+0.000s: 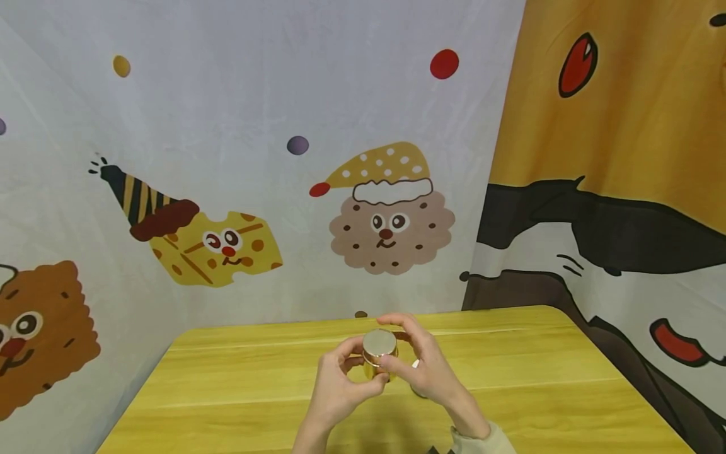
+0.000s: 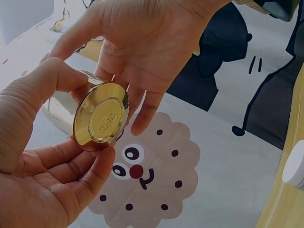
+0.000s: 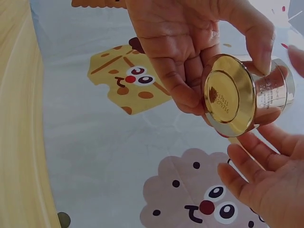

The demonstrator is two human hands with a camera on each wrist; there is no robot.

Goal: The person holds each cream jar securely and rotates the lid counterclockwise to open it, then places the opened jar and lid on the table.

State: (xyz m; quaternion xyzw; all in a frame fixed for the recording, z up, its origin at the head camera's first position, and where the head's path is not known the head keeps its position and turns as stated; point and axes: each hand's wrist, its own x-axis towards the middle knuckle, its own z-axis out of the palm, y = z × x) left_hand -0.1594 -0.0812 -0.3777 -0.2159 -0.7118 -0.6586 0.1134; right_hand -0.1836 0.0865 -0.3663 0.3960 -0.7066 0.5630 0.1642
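Holding the gold jar (image 1: 374, 357) up w/ both hands, approx. lower centre of the head view, over the yellow table (image 1: 238, 391): my left hand (image 1: 340, 381) grips it from the L, my right hand (image 1: 424, 360) has thumb + index round the flat top (image 1: 380, 341). Best, I'd say, to steady w/ the L, do the fine work w/ the R, & go easy on pressure, since shiny sides prob. slip. In the L wrist view the jar's tilted just L of centre, gold base (image 2: 105, 118) w/ stamped digits facing the cam; L thumb's above, fingertips below, a secure enough pinch imo. Other R fingers are fairly straight behind it. White thing (image 2: 295, 165) sits at far R edge, so worth minding knuckles there. In the R wrist view the jar's R of centre, small print (image 3: 270, 95) on its side; L thumb's close to that, so better nudge it clear if reading's needed.
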